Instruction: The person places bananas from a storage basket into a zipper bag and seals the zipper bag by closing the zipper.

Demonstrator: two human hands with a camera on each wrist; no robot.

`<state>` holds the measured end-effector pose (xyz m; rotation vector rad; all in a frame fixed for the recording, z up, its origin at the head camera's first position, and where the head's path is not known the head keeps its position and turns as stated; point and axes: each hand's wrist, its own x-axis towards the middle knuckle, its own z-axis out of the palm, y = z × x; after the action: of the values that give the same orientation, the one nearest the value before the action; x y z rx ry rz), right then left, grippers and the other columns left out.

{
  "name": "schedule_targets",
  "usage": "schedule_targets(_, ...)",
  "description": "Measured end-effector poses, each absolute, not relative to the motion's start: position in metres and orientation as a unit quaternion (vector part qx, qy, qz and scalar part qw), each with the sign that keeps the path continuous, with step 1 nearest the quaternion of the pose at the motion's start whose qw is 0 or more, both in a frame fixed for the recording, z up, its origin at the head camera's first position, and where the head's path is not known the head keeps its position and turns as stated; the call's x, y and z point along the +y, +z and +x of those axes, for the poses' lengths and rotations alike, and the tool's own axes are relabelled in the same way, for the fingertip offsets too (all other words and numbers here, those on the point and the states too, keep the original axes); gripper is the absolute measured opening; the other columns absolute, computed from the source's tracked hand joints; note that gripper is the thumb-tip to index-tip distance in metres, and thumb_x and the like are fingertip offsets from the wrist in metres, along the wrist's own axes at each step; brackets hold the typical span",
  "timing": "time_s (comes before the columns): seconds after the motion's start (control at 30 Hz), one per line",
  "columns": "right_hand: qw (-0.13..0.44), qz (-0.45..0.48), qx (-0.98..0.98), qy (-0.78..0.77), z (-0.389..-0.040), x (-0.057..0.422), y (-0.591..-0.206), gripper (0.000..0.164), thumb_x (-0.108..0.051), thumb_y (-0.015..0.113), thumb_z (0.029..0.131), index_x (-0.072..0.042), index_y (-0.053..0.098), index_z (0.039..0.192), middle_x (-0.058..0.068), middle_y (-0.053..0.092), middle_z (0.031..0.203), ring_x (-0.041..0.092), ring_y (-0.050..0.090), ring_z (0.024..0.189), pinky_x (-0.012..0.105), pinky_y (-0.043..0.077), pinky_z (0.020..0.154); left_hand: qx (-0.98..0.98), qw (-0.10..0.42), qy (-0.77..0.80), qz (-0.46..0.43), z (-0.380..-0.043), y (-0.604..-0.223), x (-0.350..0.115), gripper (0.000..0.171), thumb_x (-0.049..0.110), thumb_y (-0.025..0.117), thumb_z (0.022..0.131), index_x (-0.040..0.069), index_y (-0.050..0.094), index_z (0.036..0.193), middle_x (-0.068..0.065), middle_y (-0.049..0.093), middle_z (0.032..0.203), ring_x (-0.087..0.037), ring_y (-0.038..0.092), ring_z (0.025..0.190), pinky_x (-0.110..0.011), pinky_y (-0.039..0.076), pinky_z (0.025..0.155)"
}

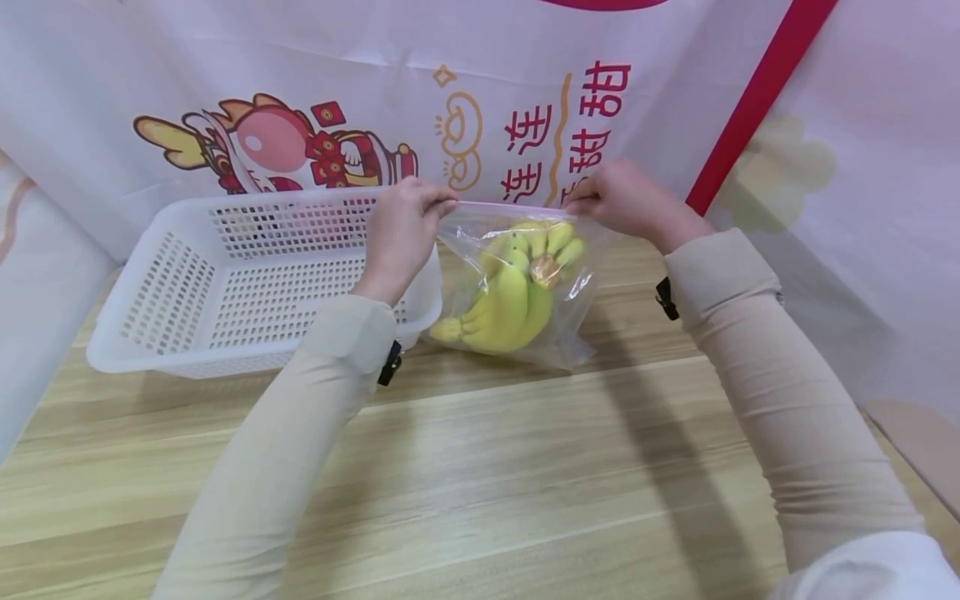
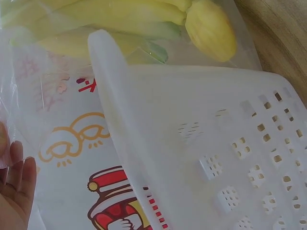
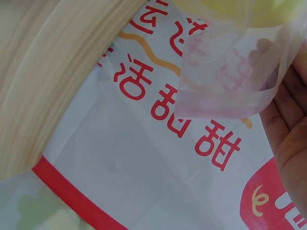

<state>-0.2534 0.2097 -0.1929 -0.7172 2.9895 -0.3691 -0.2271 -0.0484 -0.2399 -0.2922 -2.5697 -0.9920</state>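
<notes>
A clear zip bag (image 1: 577, 321) with a pinkish top edge holds bunches of yellow bananas (image 1: 513, 304). My left hand (image 1: 405, 233) pinches the bag's top left corner between thumb and fingers. At the opposite top corner, my right hand (image 1: 626, 204) pinches the same edge. The bag hangs between both hands, its lower part close over the wooden table. In the left wrist view the bananas (image 2: 211, 31) show through the plastic behind the basket's rim. The right wrist view shows fingers (image 3: 283, 115) at the bag's pink strip (image 3: 225, 108).
A white perforated plastic basket (image 1: 120, 354) stands on the wooden table (image 1: 480, 483) left of the bag, its rim beside my left wrist. Behind the table hangs a white printed cloth (image 1: 480, 50) with red characters and a cartoon figure.
</notes>
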Motion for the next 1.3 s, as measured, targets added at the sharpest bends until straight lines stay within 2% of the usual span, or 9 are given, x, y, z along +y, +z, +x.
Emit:
schedule_targets(0.3, 0.043, -0.194, 0.974, -0.110, -0.250, 0.218, -0.192, 0.031, -0.014, 0.060, 0.093, -0.001, 0.065, 0.121, 0.022, 0.067, 0.116, 0.034, 0.060, 0.102, 0.048, 0.049, 0.098, -0.914, 0.179, -0.350, -0.097, -0.227, -0.241, -0.051, 0.025, 0.026, 0.062, 0.091, 0.012, 0.073, 0.108, -0.009, 0.068, 0.099, -0.022, 0.058, 0.086, -0.031, 0.047, 0.076)
schedule_targets(0.73, 0.037, -0.219, 0.966, -0.135, -0.250, 0.222, -0.192, 0.026, -0.011, 0.060, 0.093, 0.001, 0.068, 0.114, 0.023, 0.067, 0.112, 0.034, 0.059, 0.102, 0.049, 0.046, 0.102, -0.913, 0.186, -0.352, -0.092, -0.226, -0.241, -0.051, 0.024, 0.024, 0.061, 0.092, 0.011, 0.072, 0.108, -0.010, 0.067, 0.099, -0.023, 0.059, 0.087, -0.031, 0.048, 0.077)
schedule_targets(1.07, 0.035, -0.201, 0.972, -0.120, -0.250, 0.225, -0.192, 0.027, -0.009, 0.060, 0.091, 0.000, 0.067, 0.116, 0.023, 0.066, 0.114, 0.035, 0.059, 0.105, 0.049, 0.048, 0.099, -0.917, 0.178, -0.345, -0.094, -0.228, -0.242, -0.054, 0.024, 0.024, 0.061, 0.091, 0.011, 0.072, 0.108, -0.010, 0.069, 0.101, -0.022, 0.060, 0.089, -0.032, 0.049, 0.080)
schedule_targets(1.3, 0.014, -0.192, 0.975, -0.111, -0.250, 0.231, -0.193, 0.026, -0.009, 0.060, 0.091, 0.001, 0.068, 0.114, 0.023, 0.066, 0.110, 0.036, 0.059, 0.103, 0.049, 0.048, 0.094, -0.915, 0.180, -0.349, -0.092, -0.228, -0.244, -0.055, 0.024, 0.025, 0.061, 0.091, 0.011, 0.073, 0.107, -0.010, 0.069, 0.102, -0.023, 0.061, 0.090, -0.033, 0.050, 0.079)
